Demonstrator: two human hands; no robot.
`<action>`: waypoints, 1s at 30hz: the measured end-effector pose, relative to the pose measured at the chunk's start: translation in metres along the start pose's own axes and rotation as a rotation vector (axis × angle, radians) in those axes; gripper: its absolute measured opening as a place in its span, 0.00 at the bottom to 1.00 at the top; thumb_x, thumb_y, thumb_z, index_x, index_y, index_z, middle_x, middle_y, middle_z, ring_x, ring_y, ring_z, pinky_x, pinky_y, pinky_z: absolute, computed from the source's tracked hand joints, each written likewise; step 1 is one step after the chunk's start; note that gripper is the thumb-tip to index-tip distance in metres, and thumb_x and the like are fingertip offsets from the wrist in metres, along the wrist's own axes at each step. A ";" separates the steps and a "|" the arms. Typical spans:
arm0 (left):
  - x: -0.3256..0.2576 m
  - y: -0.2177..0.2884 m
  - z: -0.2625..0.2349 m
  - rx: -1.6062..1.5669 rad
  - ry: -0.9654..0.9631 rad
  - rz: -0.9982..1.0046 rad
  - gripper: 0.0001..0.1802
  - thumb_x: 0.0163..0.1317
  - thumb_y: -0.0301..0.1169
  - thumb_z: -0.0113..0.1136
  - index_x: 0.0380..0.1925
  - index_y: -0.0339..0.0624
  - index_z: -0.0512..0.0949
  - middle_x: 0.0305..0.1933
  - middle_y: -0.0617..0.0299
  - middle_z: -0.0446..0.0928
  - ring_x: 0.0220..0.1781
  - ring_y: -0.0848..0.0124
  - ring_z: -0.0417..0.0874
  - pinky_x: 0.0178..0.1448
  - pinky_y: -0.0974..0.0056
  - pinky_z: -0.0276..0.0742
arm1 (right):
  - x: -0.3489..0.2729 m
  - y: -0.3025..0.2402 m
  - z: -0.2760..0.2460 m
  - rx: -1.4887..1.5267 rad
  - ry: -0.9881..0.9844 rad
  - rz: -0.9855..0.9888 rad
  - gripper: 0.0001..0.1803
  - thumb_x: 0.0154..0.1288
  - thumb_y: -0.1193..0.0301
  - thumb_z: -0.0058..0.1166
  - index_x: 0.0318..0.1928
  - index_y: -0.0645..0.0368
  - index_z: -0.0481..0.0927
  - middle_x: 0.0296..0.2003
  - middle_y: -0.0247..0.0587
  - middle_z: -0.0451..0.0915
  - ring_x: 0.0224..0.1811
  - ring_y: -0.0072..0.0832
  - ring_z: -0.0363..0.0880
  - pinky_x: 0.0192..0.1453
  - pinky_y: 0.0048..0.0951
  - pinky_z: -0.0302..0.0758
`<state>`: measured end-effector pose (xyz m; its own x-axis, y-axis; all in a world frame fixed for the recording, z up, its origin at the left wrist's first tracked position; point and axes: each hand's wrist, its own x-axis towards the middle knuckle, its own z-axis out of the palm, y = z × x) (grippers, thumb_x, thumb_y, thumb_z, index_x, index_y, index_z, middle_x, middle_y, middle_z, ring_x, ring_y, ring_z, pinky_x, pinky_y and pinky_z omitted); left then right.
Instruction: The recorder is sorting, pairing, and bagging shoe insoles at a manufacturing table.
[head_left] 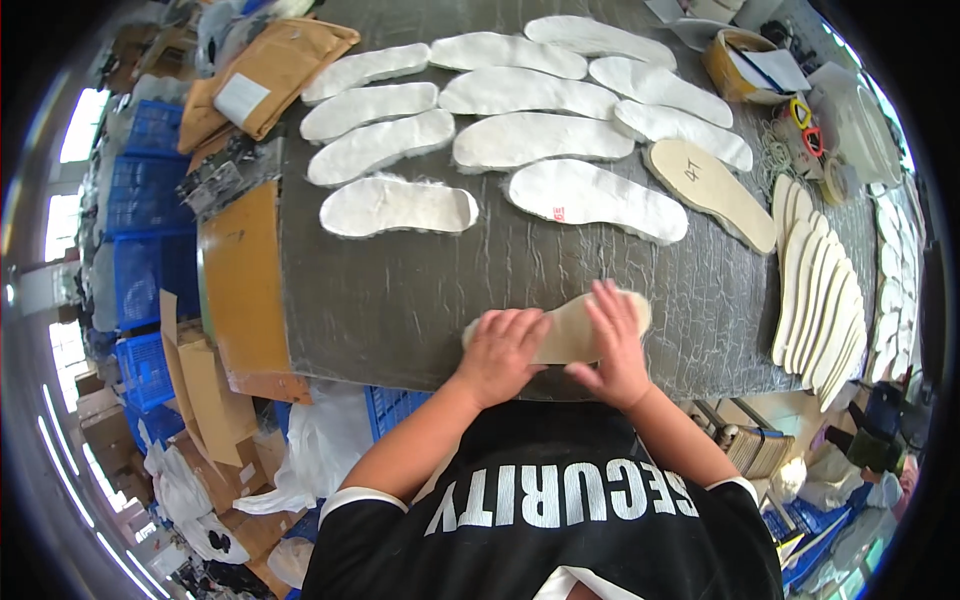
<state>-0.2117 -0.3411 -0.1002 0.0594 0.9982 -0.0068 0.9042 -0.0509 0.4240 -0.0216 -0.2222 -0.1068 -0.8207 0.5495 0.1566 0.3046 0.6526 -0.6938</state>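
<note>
A: What's at the left of the frame?
B: Blue crates and cardboard beside the dark table.

A: And the hands?
B: Lower centre. The left hand lies palm down, fingers curled, on one end of a tan insole; the right hand presses flat, fingers spread, on its middle. Neither grips it.

A: The insole itself?
B: Beige, flat, foot-shaped, on the table's near edge.

A: Further right?
B: A fanned stack of insoles; white fleecy insoles fill the top

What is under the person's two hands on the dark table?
A tan insole lies flat on the dark table. The left hand and right hand press on it, hiding its middle; both ends show.
</note>
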 end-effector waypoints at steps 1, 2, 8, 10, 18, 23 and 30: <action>-0.013 -0.007 -0.015 0.020 0.008 -0.021 0.36 0.48 0.40 0.67 0.58 0.38 0.69 0.60 0.56 0.69 0.62 0.59 0.67 0.64 0.50 0.60 | -0.001 -0.002 -0.008 -0.110 0.084 0.016 0.39 0.53 0.54 0.61 0.63 0.57 0.65 0.66 0.53 0.60 0.71 0.52 0.55 0.71 0.55 0.49; -0.031 -0.020 -0.032 0.050 0.000 -0.057 0.36 0.47 0.39 0.67 0.58 0.39 0.69 0.59 0.56 0.70 0.62 0.59 0.68 0.65 0.49 0.59 | -0.001 -0.003 -0.013 -0.111 0.118 0.041 0.33 0.53 0.59 0.61 0.58 0.58 0.69 0.62 0.52 0.65 0.67 0.51 0.59 0.68 0.53 0.54; -0.119 -0.115 -0.135 0.368 -0.082 -0.320 0.39 0.43 0.31 0.70 0.59 0.40 0.69 0.61 0.58 0.70 0.64 0.55 0.67 0.71 0.48 0.54 | 0.039 -0.008 0.006 0.147 0.109 0.192 0.14 0.57 0.72 0.59 0.43 0.61 0.76 0.43 0.46 0.76 0.42 0.44 0.75 0.46 0.40 0.72; -0.112 -0.134 -0.147 0.213 0.061 -0.398 0.35 0.50 0.31 0.68 0.60 0.36 0.68 0.59 0.52 0.72 0.61 0.56 0.72 0.67 0.51 0.63 | 0.078 -0.020 0.022 0.242 0.077 0.224 0.13 0.59 0.72 0.59 0.42 0.63 0.74 0.37 0.48 0.76 0.32 0.42 0.77 0.36 0.36 0.75; -0.014 -0.217 -0.097 -0.343 0.481 -0.837 0.23 0.61 0.35 0.62 0.50 0.28 0.73 0.51 0.45 0.76 0.42 0.61 0.82 0.48 0.61 0.76 | 0.206 -0.027 0.091 0.258 0.084 0.432 0.16 0.54 0.76 0.51 0.46 0.63 0.72 0.38 0.57 0.79 0.43 0.52 0.77 0.47 0.45 0.73; 0.028 -0.180 -0.088 -0.320 0.259 -0.684 0.17 0.56 0.30 0.64 0.42 0.32 0.74 0.49 0.49 0.75 0.40 0.58 0.81 0.46 0.60 0.76 | 0.091 -0.069 0.102 0.392 -0.044 0.344 0.09 0.53 0.73 0.59 0.34 0.60 0.76 0.34 0.51 0.78 0.36 0.50 0.78 0.41 0.44 0.75; 0.059 -0.092 -0.041 -0.528 -0.094 0.075 0.11 0.50 0.18 0.59 0.35 0.34 0.74 0.47 0.49 0.75 0.49 0.52 0.76 0.55 0.57 0.73 | 0.034 -0.098 0.079 0.608 -0.242 0.092 0.16 0.59 0.71 0.59 0.48 0.57 0.77 0.37 0.49 0.81 0.38 0.46 0.80 0.43 0.40 0.77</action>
<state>-0.3093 -0.2767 -0.1024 0.1754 0.9841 -0.0295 0.5619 -0.0755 0.8238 -0.1174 -0.3087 -0.0893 -0.9115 0.4097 -0.0361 0.1102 0.1587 -0.9812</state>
